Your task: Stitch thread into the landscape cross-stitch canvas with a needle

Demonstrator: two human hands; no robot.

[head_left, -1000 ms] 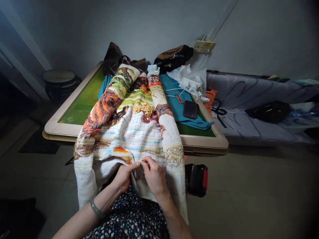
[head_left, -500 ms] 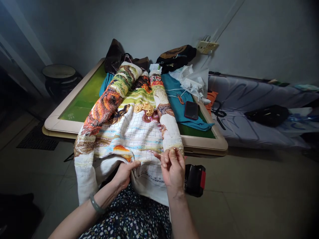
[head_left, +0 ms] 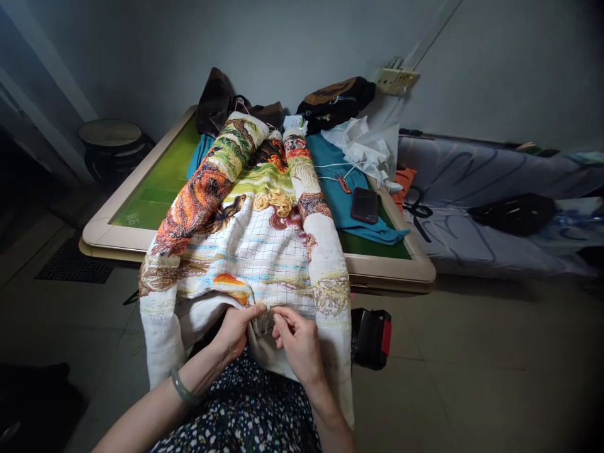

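Observation:
A large cross-stitch cloth (head_left: pixel 255 251), gridded white with orange, green and brown stitched patches, hangs from the green-topped table (head_left: pixel 141 236) down onto my lap. My left hand (head_left: pixel 236 330) pinches the cloth's folded near edge, a green bangle on its wrist. My right hand (head_left: pixel 297 343) is closed at the same spot on the cloth, fingertips pinched together as if on a needle, which is too small to see. A bundle of yellow thread (head_left: pixel 274 201) lies on the cloth higher up.
On the table lie a teal cloth (head_left: pixel 340 201), a dark phone (head_left: pixel 364 206), white cables, crumpled white bags (head_left: pixel 368 148) and dark bags at the back. A black-and-red box (head_left: pixel 372 338) stands on the floor by my right side. A bed runs along the right wall.
My right hand had lifted up and to the right, away from the cloth; it has now come back down to the edge beside my left hand. The left hand stayed put.

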